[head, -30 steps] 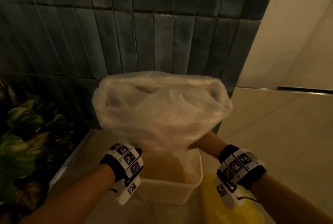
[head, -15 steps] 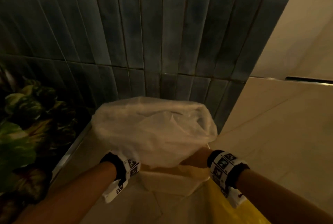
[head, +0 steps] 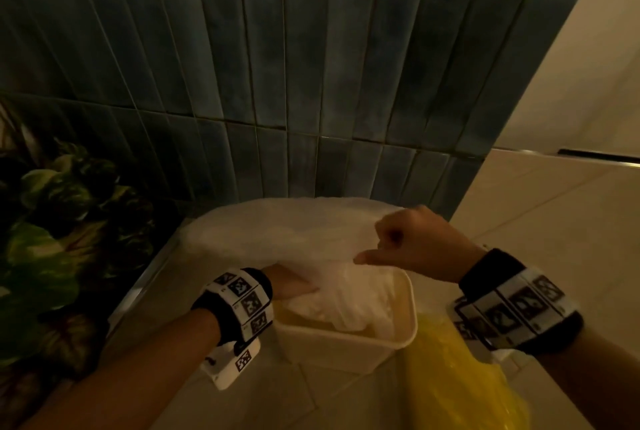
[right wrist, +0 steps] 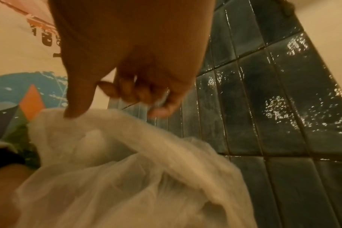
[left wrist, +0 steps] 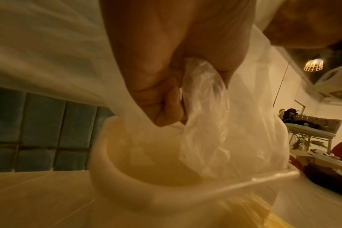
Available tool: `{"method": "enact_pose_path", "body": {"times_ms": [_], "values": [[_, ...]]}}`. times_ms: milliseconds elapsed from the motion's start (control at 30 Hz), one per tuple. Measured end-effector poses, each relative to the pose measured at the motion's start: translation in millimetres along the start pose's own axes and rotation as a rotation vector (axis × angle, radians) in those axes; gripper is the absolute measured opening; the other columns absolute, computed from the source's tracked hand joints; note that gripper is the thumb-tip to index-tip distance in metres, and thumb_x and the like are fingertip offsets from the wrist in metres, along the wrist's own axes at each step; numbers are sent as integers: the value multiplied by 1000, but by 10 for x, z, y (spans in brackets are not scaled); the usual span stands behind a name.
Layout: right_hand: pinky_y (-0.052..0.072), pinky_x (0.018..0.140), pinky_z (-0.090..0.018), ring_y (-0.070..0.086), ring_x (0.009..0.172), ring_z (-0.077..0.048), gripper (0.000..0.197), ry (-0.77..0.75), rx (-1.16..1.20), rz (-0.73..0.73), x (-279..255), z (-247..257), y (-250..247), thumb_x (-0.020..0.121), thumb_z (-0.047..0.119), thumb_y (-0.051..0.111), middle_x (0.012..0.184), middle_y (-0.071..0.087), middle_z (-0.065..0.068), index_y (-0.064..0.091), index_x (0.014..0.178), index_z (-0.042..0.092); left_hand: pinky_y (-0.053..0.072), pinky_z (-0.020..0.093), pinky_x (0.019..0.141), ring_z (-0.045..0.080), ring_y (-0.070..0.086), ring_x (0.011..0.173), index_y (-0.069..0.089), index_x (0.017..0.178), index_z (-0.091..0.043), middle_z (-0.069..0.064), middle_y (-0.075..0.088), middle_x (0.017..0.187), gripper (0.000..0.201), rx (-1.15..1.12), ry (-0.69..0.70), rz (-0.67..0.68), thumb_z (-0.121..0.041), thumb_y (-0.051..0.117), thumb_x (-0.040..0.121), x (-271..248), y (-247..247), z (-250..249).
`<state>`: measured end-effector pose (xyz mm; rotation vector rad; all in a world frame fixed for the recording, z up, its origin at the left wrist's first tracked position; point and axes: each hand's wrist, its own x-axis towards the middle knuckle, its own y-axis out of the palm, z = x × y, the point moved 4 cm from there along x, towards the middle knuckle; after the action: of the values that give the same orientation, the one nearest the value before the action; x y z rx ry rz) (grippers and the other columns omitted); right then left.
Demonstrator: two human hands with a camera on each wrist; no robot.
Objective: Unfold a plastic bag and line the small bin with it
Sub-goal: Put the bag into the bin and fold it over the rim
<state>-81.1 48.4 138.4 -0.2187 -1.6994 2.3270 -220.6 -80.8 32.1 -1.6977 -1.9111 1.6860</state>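
Note:
A small cream bin stands on the floor by the tiled wall. A translucent white plastic bag billows over its far side, and part of the bag sags inside the bin. My left hand sits at the bin's near-left rim; in the left wrist view this left hand grips a bunch of the plastic bag just above the bin. My right hand hovers over the bag's right side with fingers curled. In the right wrist view the thumb of the right hand touches the edge of the bag; nothing shows inside the curled fingers.
A yellow plastic bag lies on the floor right beside the bin. Dark green plant leaves fill the left side. The dark blue tiled wall rises close behind the bin. Beige floor stretches to the right.
The bag has come down from in front of me onto the bin. My left hand has pushed its bunch of plastic to the bin's mouth. My right hand has risen above the bag.

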Motion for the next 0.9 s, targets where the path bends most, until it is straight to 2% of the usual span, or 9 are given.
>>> {"method": "enact_pose_path", "body": {"times_ms": [100,200,233,300,400,500,633,800,900], "values": [[33,92,-25,39,104,-11,62,-194,17,-251,38,222,-130,61,73,62,113,49,10,47,110,39,19,31,114,21,26,141,21,147,-18,1,24,155,58,-146,76,25,-40,40,97,-127,25,-136],[2,115,-47,9,141,-17,111,-55,-7,11,261,191,107,59,72,66,154,18,6,-5,142,52,19,28,112,21,26,140,20,147,-13,1,24,152,55,-171,96,26,-34,36,99,-175,71,-186],[0,116,-52,14,143,-20,111,10,26,97,342,148,185,63,69,67,155,23,2,-8,142,50,24,25,106,18,32,133,25,145,-13,0,32,145,50,-151,114,29,-31,36,99,-186,71,-206],[20,114,-53,41,131,-24,91,66,82,139,470,24,281,72,59,67,139,50,-2,17,145,39,34,18,88,17,49,107,47,127,-13,0,55,113,33,-79,161,32,-27,42,98,-160,128,-215],[48,90,-42,62,102,-23,35,112,40,-58,556,-123,182,86,47,57,106,67,-2,63,112,23,34,12,64,11,45,69,58,103,0,-8,40,68,24,-16,179,14,-20,51,93,-38,182,-142],[51,76,-31,63,87,-18,30,212,171,-304,517,-213,-50,92,41,53,92,69,-3,69,97,16,40,20,77,20,51,98,52,107,-12,-2,52,93,15,146,141,-2,-16,50,93,53,200,-57],[46,67,-22,60,78,-14,29,243,226,-348,394,-212,-211,92,39,53,82,66,0,69,90,15,41,35,105,29,52,122,54,129,-7,10,54,135,36,327,9,219,-16,45,96,157,393,11],[51,74,-31,62,79,-18,29,218,157,-296,272,-238,-200,91,38,55,84,67,-3,68,92,12,41,32,98,28,53,120,56,124,-6,11,57,132,37,162,102,116,-25,49,93,81,185,-51],[51,73,-32,62,78,-18,29,233,152,-340,202,-295,-235,91,38,56,84,67,-5,67,92,11,47,31,95,22,62,109,64,110,-6,12,66,119,70,-187,200,133,-59,73,64,-76,-5,84]]}}
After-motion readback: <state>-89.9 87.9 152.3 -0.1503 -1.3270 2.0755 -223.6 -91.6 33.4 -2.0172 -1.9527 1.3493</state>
